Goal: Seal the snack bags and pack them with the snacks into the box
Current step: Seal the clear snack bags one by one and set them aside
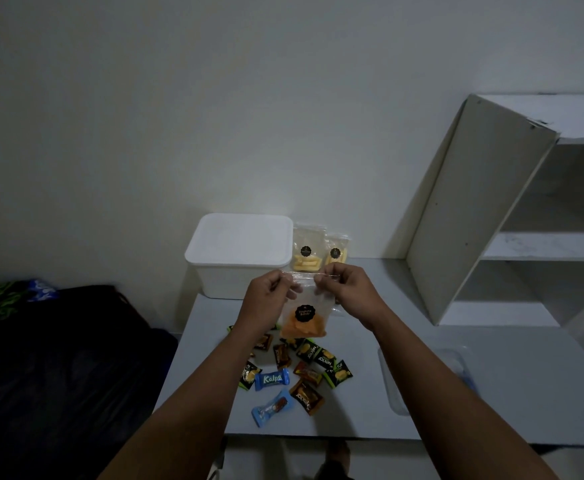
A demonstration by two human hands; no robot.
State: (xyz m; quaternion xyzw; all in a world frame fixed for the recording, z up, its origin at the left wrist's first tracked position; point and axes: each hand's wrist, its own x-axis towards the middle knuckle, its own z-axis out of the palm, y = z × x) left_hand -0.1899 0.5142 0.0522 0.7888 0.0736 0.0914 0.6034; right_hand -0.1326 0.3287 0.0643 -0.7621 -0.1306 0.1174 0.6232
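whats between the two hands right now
In the head view, the left hand and right hand pinch the two ends of a clear snack bag's top edge; only that bag, with orange chips inside, spans the gap between them.

lidded box (238,251) behind, wrapped snacks (297,372) below, bare table (491,358) right

You are looking at a dim, murky picture; corners fall darker, the shelf unit (484,202) leans from wide-angle distortion.

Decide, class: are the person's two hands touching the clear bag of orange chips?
Touching. The head view shows the left hand and right hand pinching the top edge of the chip bag, which hangs above the table.
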